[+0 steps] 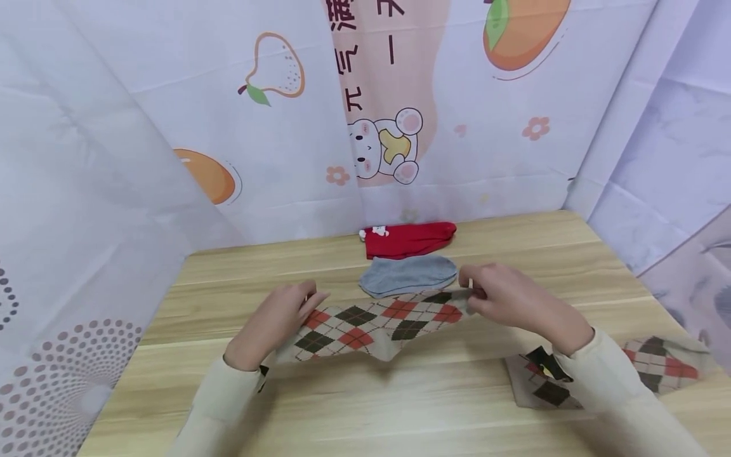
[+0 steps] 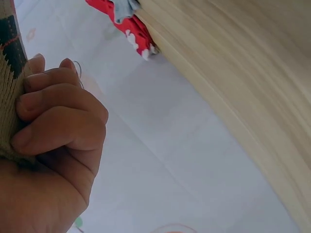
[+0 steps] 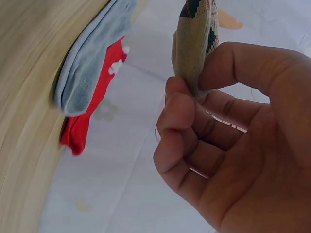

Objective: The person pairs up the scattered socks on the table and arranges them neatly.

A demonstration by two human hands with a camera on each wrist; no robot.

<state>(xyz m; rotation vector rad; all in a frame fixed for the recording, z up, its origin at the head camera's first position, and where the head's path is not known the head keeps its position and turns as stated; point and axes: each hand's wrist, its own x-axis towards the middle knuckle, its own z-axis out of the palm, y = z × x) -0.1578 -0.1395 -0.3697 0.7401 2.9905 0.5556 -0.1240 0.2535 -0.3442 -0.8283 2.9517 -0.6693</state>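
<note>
An argyle sock (image 1: 371, 327) in beige, orange-red and dark green is stretched between both hands above the wooden table. My left hand (image 1: 280, 320) grips its left end; in the left wrist view the fingers (image 2: 63, 124) curl against the ribbed beige knit. At the other end, my right hand (image 1: 508, 295) pinches the plain beige tip between thumb and forefinger, as the right wrist view shows on the sock tip (image 3: 189, 58). A matching argyle sock (image 1: 665, 365) lies at the right of the table, its middle hidden under the right forearm.
Folded grey-blue socks (image 1: 408, 274) lie flat just beyond the held sock. Behind them, near the table's back edge, are red socks (image 1: 411, 240) with a white figure. A printed white curtain (image 1: 257, 158) hangs behind the wooden table (image 1: 342, 412).
</note>
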